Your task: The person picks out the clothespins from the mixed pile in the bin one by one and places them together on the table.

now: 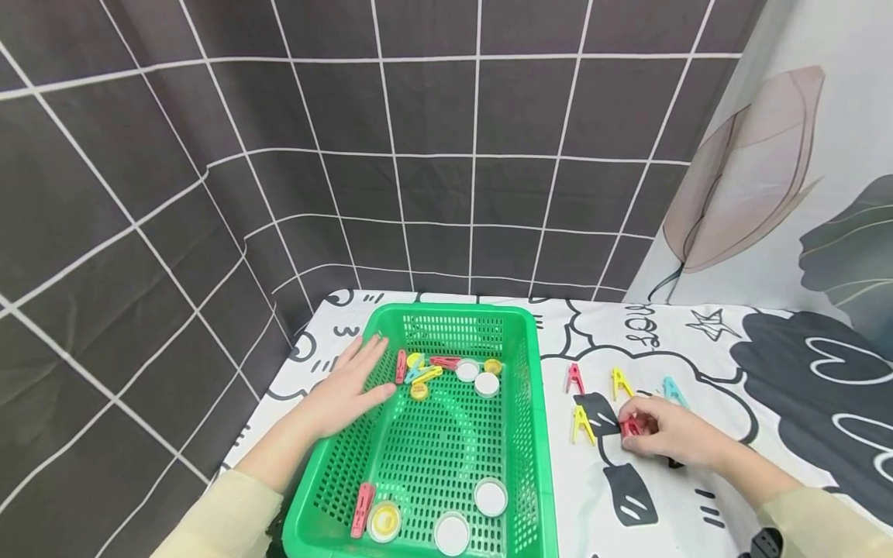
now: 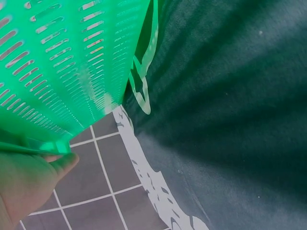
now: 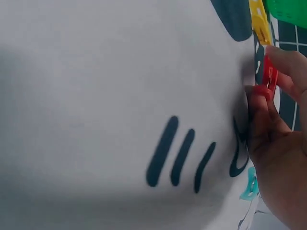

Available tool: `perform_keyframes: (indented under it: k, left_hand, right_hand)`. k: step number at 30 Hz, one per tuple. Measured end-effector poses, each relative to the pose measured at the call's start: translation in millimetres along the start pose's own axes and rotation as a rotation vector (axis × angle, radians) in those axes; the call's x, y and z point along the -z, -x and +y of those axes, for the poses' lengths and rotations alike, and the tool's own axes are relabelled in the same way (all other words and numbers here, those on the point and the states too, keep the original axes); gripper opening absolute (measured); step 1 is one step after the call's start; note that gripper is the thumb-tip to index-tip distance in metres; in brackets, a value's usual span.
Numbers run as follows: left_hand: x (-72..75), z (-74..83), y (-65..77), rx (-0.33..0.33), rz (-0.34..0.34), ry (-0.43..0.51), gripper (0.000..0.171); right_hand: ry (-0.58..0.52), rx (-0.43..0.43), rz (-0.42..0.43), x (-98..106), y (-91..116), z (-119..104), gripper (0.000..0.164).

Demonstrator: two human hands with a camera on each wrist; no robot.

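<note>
At the lower right of the head view, the right hand [image 1: 671,431] pinches a red peg [image 1: 630,426] near a yellow peg [image 1: 583,423] on the counter [image 1: 579,492], maybe to stand it up, so a gentle let-go seems needed next, while the left hand [image 1: 345,397] lies straight-fingered over the green basket [image 1: 542,442].

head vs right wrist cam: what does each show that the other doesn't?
Only head: the left hand at the basket's left side, the round caps and clothespins inside the green basket, and the leaf-print drape.

Only right wrist: no extra object I can make out, just a closer, different angle on the pinched red clothespin, with more of it showing between the fingers.

Both: the right hand, that red clothespin, a yellow and a teal clothespin, part of the basket, printed cloth and dark grid backdrop.
</note>
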State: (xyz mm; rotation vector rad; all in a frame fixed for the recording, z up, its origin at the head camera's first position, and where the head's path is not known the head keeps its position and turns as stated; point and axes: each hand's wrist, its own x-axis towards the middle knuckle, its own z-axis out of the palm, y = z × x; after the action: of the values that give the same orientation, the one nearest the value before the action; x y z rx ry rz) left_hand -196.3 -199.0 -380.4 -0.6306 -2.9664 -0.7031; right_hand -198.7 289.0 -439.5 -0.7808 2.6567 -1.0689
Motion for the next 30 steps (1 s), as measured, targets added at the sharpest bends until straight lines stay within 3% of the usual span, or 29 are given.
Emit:
perform_keyframes:
  k: [3,9,17,24,30]
  left_hand:
    - [0.2,0.2,0.0,0.000,0.001,-0.001,0.076]
    - [0.6,0.3,0.6,0.000,0.002,-0.002,0.077]
    - [1.0,0.3,1.8,0.004,0.002,0.002,0.078]
    - [1.3,0.6,1.5,0.004,0.001,0.003,0.076]
    - [0.7,0.9,0.1,0.003,-0.001,0.001,0.078]
  right_hand:
    - [0.071,-0.015,0.024,-2.6,1.1,-0.2,0.020]
    - [0.177,-0.125,0.028,-6.8,0.4,-5.3,0.021]
    - [0.238,-0.096,0.017,-7.0,-0.4,-7.1,0.020]
    - [0.230,-0.040,0.012,-3.8,1.2,-9.1,0.025]
    - [0.195,-0.136,0.015,3.0,-2.1,-17.1,0.033]
